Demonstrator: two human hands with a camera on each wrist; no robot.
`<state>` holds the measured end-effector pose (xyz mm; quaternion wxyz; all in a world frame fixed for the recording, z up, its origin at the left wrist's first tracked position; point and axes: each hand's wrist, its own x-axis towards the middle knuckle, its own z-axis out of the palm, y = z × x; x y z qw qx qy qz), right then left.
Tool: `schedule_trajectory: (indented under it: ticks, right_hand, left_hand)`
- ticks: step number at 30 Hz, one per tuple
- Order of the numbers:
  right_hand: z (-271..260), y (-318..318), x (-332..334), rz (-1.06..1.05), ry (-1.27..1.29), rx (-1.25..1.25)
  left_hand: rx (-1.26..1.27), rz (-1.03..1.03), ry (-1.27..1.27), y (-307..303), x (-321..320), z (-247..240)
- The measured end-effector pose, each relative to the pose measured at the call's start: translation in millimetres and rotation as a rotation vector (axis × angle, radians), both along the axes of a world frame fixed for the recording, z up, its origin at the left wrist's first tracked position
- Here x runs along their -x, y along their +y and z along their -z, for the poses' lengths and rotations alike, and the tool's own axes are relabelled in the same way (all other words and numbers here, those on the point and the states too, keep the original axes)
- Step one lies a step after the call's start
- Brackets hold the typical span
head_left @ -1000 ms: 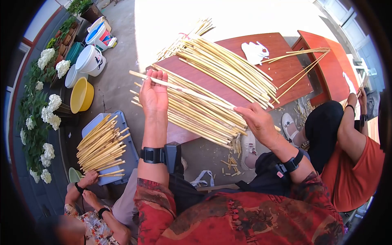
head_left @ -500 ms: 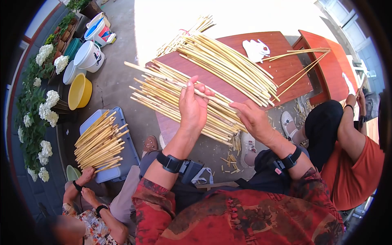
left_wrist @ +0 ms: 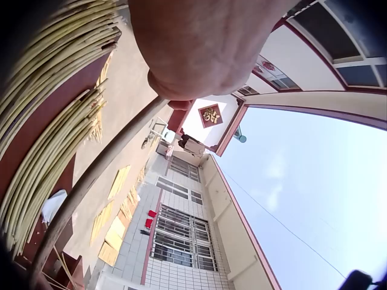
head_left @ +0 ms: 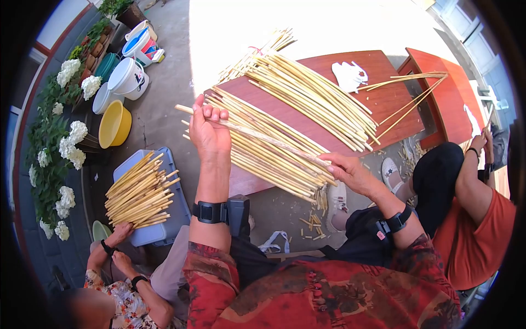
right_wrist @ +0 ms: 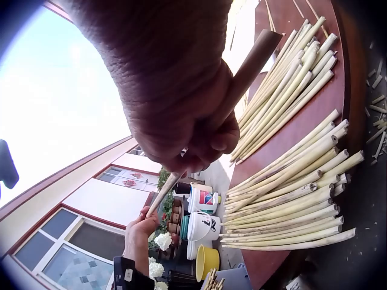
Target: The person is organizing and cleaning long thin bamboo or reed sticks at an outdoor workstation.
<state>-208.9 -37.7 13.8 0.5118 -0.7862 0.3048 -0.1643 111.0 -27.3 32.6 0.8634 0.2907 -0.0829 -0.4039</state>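
Observation:
A long pale stick slants across in front of the body, held by both hands. My left hand, palm turned up, has its fingers curled at the stick near its far left end. My right hand grips the other end between thumb and fingers; in the right wrist view the stick's cut end sticks out past the fist. Beneath the held stick lies a row of similar sticks on the reddish-brown table. A second bundle of sticks lies farther back on it.
A white glove and bent sticks lie to the right. A person at left touches short sticks in a blue-grey tray. Another person sits at right. Cut pieces litter the floor. Buckets and a yellow basin stand at left.
My left hand slid along the stick toward my right hand, then moved back out to the left end. My right hand stays at its end of the stick.

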Motion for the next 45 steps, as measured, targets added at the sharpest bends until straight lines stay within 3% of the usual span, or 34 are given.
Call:
schedule_trajectory:
  ticks: [2, 4, 9, 14, 17, 19, 22, 25, 28, 30, 37, 39, 40, 42, 45]
  right_hand:
    - [-3, -2, 2, -0.007, -0.029, 0.104]
    - [-15, -1, 2, -0.029, 0.12, -0.086]
    - [-14, 0, -4, -0.015, 0.125, -0.236]
    - [-10, 6, -17, 0.035, 0.057, -0.339]
    - [3, 4, -17, 0.115, -0.061, -0.215]
    - [3, 3, -16, 0.154, -0.085, 0.169]
    - [-5, 2, -10, 0.145, -0.004, 0.322]
    - [-12, 4, -7, 0.124, 0.129, 0.337]
    - [-13, 7, -11, 0.125, 0.027, 0.25]
    - [-6, 8, -16, 0.152, 0.005, 0.238]
    - [4, 5, -20, 0.224, -0.031, 0.299]
    - [8, 4, -21, 0.176, -0.023, -0.134]
    - [5, 6, -22, 0.187, -0.019, -0.14]
    - [-8, 9, -23, 0.092, -0.055, -0.65]
    - [-12, 11, -16, 0.001, 0.003, -0.801]
  left_hand:
    - [-0.006, -0.057, -0.005, 1, -12, -1]
    - [0.005, -0.057, 0.0, 1, -8, 1]
    - [0.043, -0.057, -0.062, 3, 20, -8]
    - [0.045, 0.187, -0.098, 9, 73, 4]
    - [-0.017, 0.204, -0.115, 11, 83, 6]
    - [-0.021, 0.209, -0.121, 10, 72, 11]
    - [-0.129, 0.043, -0.031, 3, 43, 1]
    - [-0.13, -0.027, -0.016, 0, 20, 2]
    - [-0.11, -0.03, -0.022, 0, 27, 8]
    - [0.054, 0.12, -0.039, 0, 46, 14]
    - [-0.109, 0.445, -0.033, 17, 129, 25]
    - [-0.126, 0.57, -0.04, 19, 135, 27]
    - [-0.131, 0.581, -0.035, 18, 134, 27]
    - [-0.179, 0.474, -0.08, 11, 120, 26]
    - [-0.163, 0.361, -0.063, -3, 87, 25]
